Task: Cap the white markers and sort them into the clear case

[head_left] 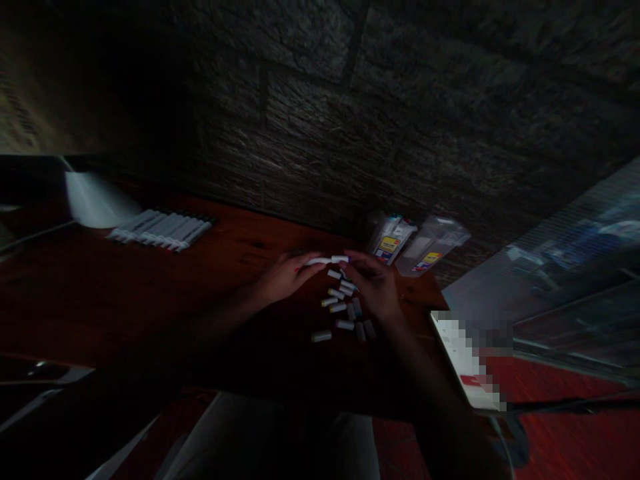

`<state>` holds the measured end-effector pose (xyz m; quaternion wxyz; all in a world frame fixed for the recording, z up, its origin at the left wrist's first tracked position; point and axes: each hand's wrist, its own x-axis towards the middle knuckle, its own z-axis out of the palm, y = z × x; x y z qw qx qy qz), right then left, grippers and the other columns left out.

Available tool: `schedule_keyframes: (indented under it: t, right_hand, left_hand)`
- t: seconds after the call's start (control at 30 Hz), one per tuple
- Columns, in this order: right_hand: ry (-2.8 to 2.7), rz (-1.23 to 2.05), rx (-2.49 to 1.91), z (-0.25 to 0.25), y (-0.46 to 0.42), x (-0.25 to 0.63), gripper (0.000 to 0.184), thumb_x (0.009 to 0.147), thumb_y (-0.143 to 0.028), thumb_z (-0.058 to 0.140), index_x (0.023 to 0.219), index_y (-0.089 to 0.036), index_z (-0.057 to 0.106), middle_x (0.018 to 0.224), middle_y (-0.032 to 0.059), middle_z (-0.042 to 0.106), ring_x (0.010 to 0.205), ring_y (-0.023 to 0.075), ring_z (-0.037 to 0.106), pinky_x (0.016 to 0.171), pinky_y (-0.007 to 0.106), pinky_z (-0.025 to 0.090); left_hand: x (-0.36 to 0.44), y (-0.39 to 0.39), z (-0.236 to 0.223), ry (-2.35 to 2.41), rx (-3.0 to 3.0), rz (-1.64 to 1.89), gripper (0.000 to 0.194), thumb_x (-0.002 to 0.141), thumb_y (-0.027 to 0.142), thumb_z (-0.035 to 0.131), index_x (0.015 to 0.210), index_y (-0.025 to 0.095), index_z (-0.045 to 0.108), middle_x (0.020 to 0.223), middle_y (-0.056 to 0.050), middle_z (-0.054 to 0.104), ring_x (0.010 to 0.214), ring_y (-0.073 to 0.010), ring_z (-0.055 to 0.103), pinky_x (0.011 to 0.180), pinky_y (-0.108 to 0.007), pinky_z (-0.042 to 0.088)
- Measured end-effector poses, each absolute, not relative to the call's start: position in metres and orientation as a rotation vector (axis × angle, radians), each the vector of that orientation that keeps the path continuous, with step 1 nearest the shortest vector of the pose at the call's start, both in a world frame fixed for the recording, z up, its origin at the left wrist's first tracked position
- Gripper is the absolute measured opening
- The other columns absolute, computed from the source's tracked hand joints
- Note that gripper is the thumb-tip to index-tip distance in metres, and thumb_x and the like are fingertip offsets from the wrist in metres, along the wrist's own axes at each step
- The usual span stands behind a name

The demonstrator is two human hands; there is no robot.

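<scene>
My left hand (283,277) is closed around a white marker (320,261), its tip end pointing right. The fingers of my right hand (377,287) pinch a white marker cap (341,259) with a dark purple end. Cap and marker are in line and meet or almost meet; in the dim light I cannot tell if they are joined. Below both hands, several loose white caps (338,308) with coloured ends lie scattered on the wooden table (250,247). One cap (321,337) lies apart, nearer the front edge.
At the left, several markers (160,230) lie side by side in a row, beside a white conical object (97,200). Two clear plastic cases (433,247) with yellow labels stand at the back right against the brick wall (310,133). A white flat object (465,367) sits at the right edge.
</scene>
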<state>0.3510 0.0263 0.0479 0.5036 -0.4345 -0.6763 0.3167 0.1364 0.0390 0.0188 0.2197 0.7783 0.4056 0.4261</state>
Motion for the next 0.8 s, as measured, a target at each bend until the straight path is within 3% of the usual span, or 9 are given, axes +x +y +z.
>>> schedule_keyframes:
  t: [0.23,0.47,0.57,0.7,0.8]
  right_hand:
    - [-1.823,0.637,-1.057,0.043,0.025,0.352,0.036,0.084,-0.046,0.069,0.116,-0.030,0.072,0.098,0.0032,0.072,0.078,0.0167,0.064,0.067,0.030,0.052]
    - [-1.823,0.754,-1.206,0.046,0.021,0.350,0.036,0.085,-0.055,0.063,0.083,-0.021,0.076,0.065,0.0007,0.067,0.057,0.0146,0.058,0.051,0.026,0.042]
    - [-1.838,0.785,-1.199,0.045,0.021,0.350,0.036,0.085,-0.054,0.063,0.081,-0.021,0.076,0.063,0.0000,0.065,0.055,0.0135,0.056,0.050,0.025,0.040]
    - [-1.889,0.836,-1.130,0.044,0.021,0.349,0.035,0.084,-0.054,0.064,0.085,-0.021,0.077,0.069,0.0004,0.069,0.058,0.0137,0.058,0.053,0.025,0.043]
    - [-1.937,0.833,-1.078,0.046,0.018,0.347,0.036,0.086,-0.053,0.062,0.075,-0.021,0.075,0.063,0.0000,0.066,0.056,0.0127,0.056,0.052,0.024,0.042]
  left_hand:
    - [0.132,0.043,0.017,1.021,2.250,1.247,0.032,0.090,0.033,0.061,0.120,0.025,0.067,0.120,-0.007,0.071,0.108,-0.0222,0.067,0.098,-0.039,0.050]
    - [0.133,0.039,0.020,1.006,2.402,1.197,0.031,0.093,0.037,0.059,0.119,0.024,0.067,0.116,-0.009,0.071,0.111,-0.0248,0.064,0.098,-0.042,0.048]
    - [0.136,0.034,0.021,1.009,2.463,1.135,0.032,0.095,0.041,0.054,0.121,0.025,0.065,0.118,-0.008,0.070,0.110,-0.0240,0.065,0.096,-0.038,0.049]
    - [0.139,0.029,0.021,1.175,2.603,0.915,0.036,0.100,0.046,0.042,0.114,0.022,0.065,0.105,-0.008,0.073,0.096,-0.0229,0.069,0.082,-0.034,0.053]
    - [0.141,0.023,0.023,1.318,2.693,0.792,0.044,0.100,0.051,0.036,0.113,0.019,0.064,0.097,-0.010,0.073,0.086,-0.0256,0.071,0.075,-0.037,0.054]
